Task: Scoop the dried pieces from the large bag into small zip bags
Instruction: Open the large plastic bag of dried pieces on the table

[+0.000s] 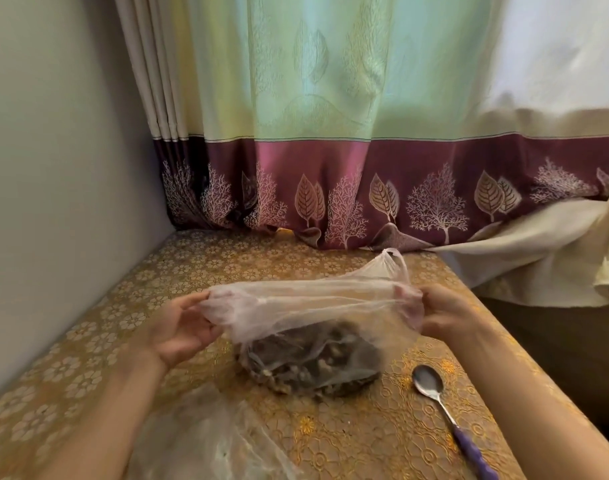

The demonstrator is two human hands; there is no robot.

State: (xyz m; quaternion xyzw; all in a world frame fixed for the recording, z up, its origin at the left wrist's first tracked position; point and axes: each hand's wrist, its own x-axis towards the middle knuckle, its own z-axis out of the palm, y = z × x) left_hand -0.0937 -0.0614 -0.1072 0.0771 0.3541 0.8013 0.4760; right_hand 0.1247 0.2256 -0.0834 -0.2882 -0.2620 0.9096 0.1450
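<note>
A large thin pinkish plastic bag [306, 306] stands on the table, with dark dried pieces [310, 362] heaped in its bottom. My left hand [178, 330] pinches the bag's left rim and my right hand [448, 313] grips its right rim, so the mouth is stretched wide between them. One bag handle [394, 261] sticks up at the back right. A metal spoon [431, 382] with a purple handle lies on the table to the right of the bag. Clear small bags [209, 441] lie in a crumpled heap near the front, between my forearms.
The table [88, 341] wears a gold flower-patterned cloth and sits in a corner, with a grey wall on the left. A green and maroon curtain [330, 188] hangs behind. A cream cloth [538, 258] drapes off the right side, past the table's right edge.
</note>
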